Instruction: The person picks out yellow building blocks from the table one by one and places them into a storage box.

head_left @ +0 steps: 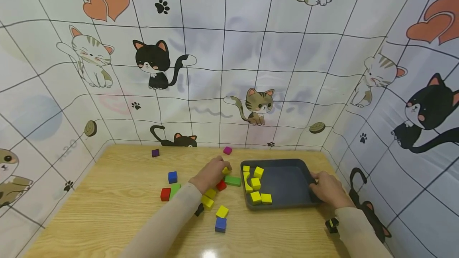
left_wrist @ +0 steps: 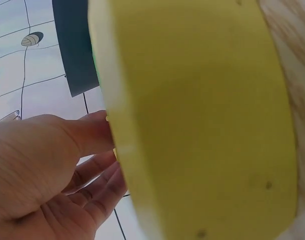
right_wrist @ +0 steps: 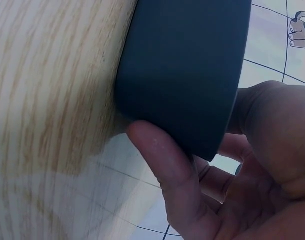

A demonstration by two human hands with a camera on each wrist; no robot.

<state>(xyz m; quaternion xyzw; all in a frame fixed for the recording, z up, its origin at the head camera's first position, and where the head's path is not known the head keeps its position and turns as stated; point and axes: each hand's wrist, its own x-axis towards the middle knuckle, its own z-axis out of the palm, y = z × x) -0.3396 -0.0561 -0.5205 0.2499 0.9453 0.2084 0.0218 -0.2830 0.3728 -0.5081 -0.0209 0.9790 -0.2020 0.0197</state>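
There's your left hand reaching out over the middle of the wooden table, thumb and fingers pinched on a small yellow block, just left of the dark grey tray; whether that block clears the tabletop, you can't tell from here. Over on the right, your right hand grips the tray's right edge, fingers and thumb about its wall. Inside, along the tray's left side, you've got five yellow cubes and a yellow arch block. Close to your left fingertips lie a green block and a red block, and nearer, partly behind your forearm, two yellow pieces and a black block. At the near side, a yellow cube sits just beyond a blue cube. Left of your arm there's a red cube beside a green piece, with another blue cube farther back. At the far edge, a dark purple cube stands left, a magenta one near centre.
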